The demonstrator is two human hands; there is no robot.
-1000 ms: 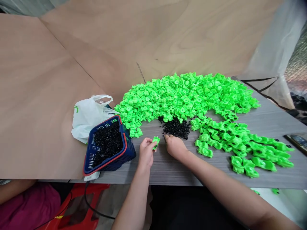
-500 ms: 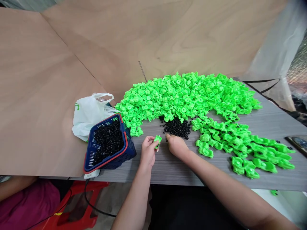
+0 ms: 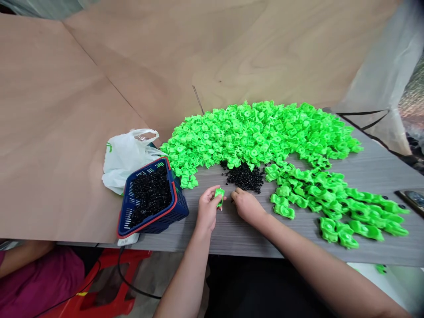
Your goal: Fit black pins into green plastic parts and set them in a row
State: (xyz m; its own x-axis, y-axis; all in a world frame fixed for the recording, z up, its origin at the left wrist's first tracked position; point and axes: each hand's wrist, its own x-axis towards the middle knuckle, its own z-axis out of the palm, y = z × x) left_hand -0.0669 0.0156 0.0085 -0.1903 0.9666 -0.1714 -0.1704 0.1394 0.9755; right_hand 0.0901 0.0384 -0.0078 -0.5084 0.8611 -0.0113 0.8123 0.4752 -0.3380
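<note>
Between the thumb and fingers of my left hand (image 3: 208, 208) is a small green plastic piece (image 3: 219, 193), its hollow side facing up. My right hand (image 3: 247, 205) is closed just to the right, with fingertips pinched; whatever they hold is too small to make out. Beyond my right hand lies a pile of small black parts (image 3: 247, 177) on the grey table (image 3: 212, 176). A large heap of green pieces (image 3: 258, 128) rises behind it. More green pieces with black parts in some of them (image 3: 327, 194) spread to the right.
A blue basket (image 3: 180, 207) with a red rim holds many black parts at the left. Behind it sits a white plastic bag (image 3: 121, 161). A wooden panel (image 3: 215, 53) stands at the back. Another person's arm (image 3: 28, 256) and a red stool (image 3: 111, 304) are at lower left.
My right hand has shifted slightly to the right. The green piece in my left hand has turned a little more upright.
</note>
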